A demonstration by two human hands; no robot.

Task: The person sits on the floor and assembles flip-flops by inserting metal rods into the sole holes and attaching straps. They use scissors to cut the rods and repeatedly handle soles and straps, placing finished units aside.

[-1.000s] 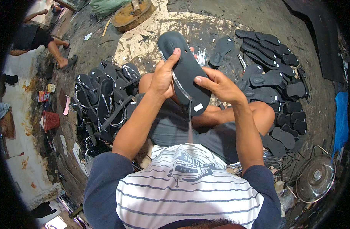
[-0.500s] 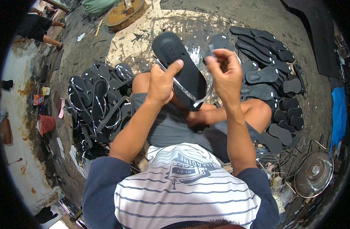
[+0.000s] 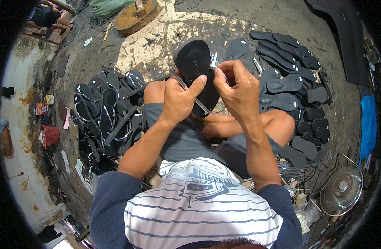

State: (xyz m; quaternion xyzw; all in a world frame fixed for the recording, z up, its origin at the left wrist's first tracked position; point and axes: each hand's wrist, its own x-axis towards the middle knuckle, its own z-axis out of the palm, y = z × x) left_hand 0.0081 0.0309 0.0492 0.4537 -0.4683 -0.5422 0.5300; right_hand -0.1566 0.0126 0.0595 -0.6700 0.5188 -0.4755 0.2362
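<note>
A black sandal sole (image 3: 193, 58) is held up over my crossed legs. My left hand (image 3: 178, 97) grips its left side, the thumb lying across the top face. A shiny silver-grey strap (image 3: 202, 106) runs along the sole from my left fingers toward its lower end, then curves over to the right. My right hand (image 3: 240, 87) is closed in a pinch on the strap's end, right at the sole's right edge. Whether that end has entered a hole cannot be made out. Behind my right hand, another black sole (image 3: 237, 48) lies on the floor.
Strapped sandals (image 3: 109, 103) are heaped at my left. Rows of bare black soles (image 3: 284, 99) spread to my right. A fan (image 3: 342, 189) lies at lower right, a red basket (image 3: 50, 135) stands left, and a rusty round block (image 3: 136, 18) sits ahead. A person (image 3: 45, 16) is at far left.
My right hand has come left and slightly down to the sole's edge, bringing the strap end with it. The sole has turned more upright. The person at far left has moved away.
</note>
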